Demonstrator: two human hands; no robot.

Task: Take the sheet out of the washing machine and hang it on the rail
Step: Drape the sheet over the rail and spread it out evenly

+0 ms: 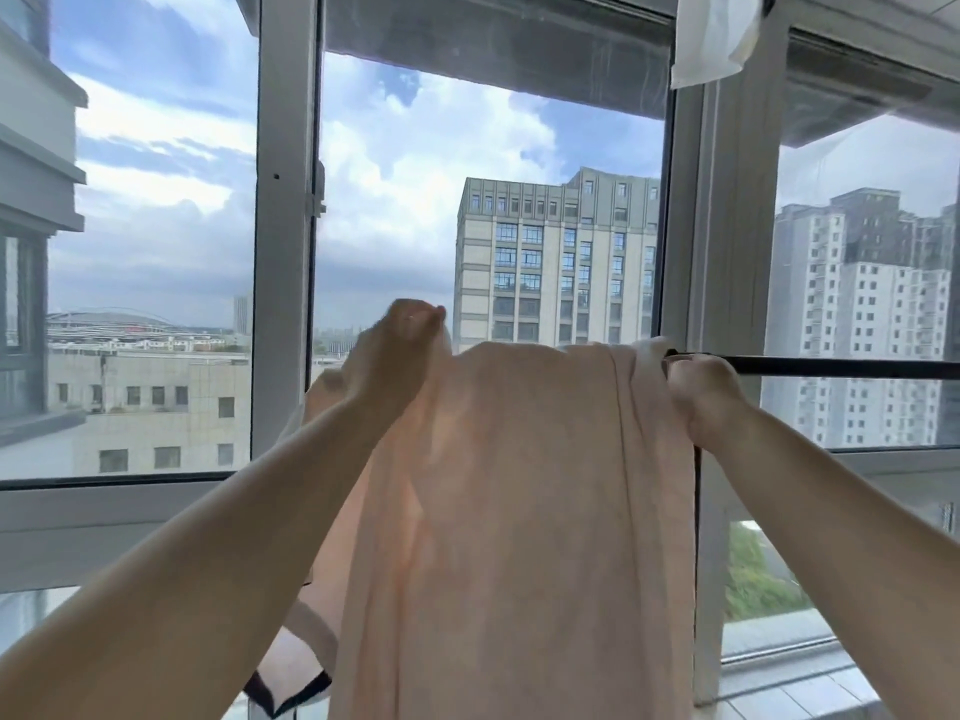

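Two bare forearms reach up from the bottom corners, and between them hangs the pale pink sheet (514, 511), its long fall closest to the lens. At the left hand (400, 345) the fingers (415, 317) are curled and bunched together, pinching the sheet's top edge and lifting it a little above the line of the rail. At the right hand (698, 392) the fingers are curled inward around the sheet's right edge, just under the dark rail (831, 367); whether they also close on the rail itself I cannot tell.

Between the two hands the sheet is draped over the rail, folded across it, with most of the cloth hanging toward the person and a further fold showing behind the left wrist. Outward from the right fingers the bare rail runs on to the right. Below the left forearm a dark-edged piece of cloth (291, 683) hangs. Beyond everything stand the window frame (285, 226) and a white cloth (714, 33) at the top.

The sheet looks thin, soft and limp, probably light unless damp; it should slide easily along the rail. The top edge near each side seems the best hold for spreading it flat.
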